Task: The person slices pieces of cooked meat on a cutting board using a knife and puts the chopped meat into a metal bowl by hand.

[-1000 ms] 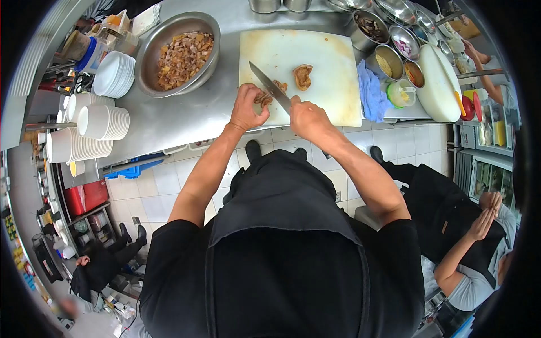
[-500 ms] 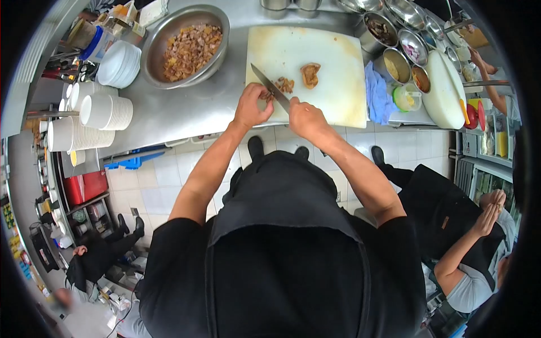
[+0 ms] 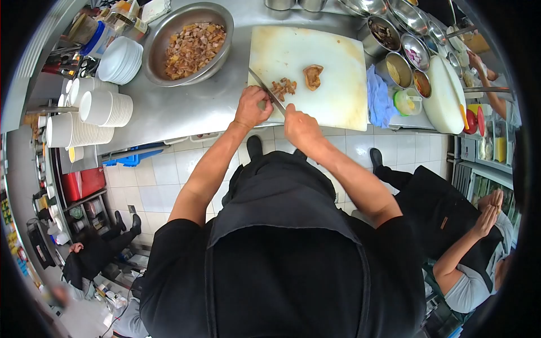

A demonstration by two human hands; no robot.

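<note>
My right hand (image 3: 301, 125) is wrapped around the handle of a kitchen knife (image 3: 265, 86), whose blade points away and to the left. My left hand (image 3: 253, 105) has its fingers curled close beside the blade, over the near-left edge of the white cutting board (image 3: 344, 104). Whatever those fingers pinch is hidden. Small brown chopped meat pieces (image 3: 285, 87) lie just right of the blade. Further right rests one larger brown piece of meat (image 3: 313, 77), uncut and apart from the pile.
A steel bowl (image 3: 152, 62) of diced meat stands left of the board. Stacked white tubs (image 3: 90, 127) sit at the far left. Right of the board are a blue cloth (image 3: 378, 96), a green-rimmed container (image 3: 407, 101) and several steel pots. A co-worker (image 3: 451, 225) stands to the right.
The blade has shifted slightly left and down toward my left hand. More chopped meat now shows right of it. The piece visible at my left fingertips earlier is no longer seen.
</note>
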